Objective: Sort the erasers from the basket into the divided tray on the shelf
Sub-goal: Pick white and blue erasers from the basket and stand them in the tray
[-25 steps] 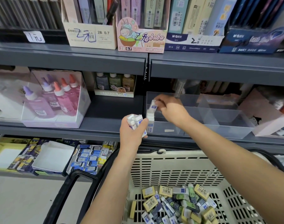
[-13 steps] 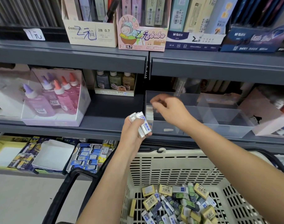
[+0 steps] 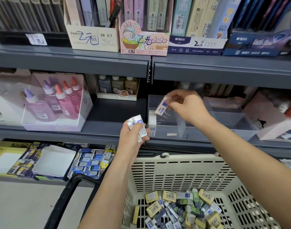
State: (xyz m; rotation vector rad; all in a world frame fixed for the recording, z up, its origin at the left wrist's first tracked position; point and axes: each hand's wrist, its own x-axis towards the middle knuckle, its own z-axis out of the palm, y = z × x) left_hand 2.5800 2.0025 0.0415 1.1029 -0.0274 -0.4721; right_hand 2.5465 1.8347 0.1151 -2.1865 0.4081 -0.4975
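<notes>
My right hand (image 3: 184,106) pinches one white-and-blue eraser (image 3: 161,107) above the left compartment of the clear divided tray (image 3: 207,129) on the middle shelf. A short stack of white erasers (image 3: 152,120) stands against that compartment's left wall. My left hand (image 3: 133,138) holds a bunch of white-and-blue erasers (image 3: 138,128) just left of the tray's front corner. Below, the beige basket (image 3: 177,172) holds several mixed erasers (image 3: 177,210), yellow, green and white-blue.
A clear box of pink glue bottles (image 3: 55,103) stands at the left on the same shelf, small bottles (image 3: 117,86) behind. A pink box (image 3: 273,116) sits right of the tray. Pencil-lead boxes (image 3: 143,37) fill the upper shelf. Eraser trays (image 3: 90,162) lie on the lower shelf.
My right hand set one eraser in the tray, reached to my left hand empty, and now holds another eraser over the tray. My left hand dropped slightly.
</notes>
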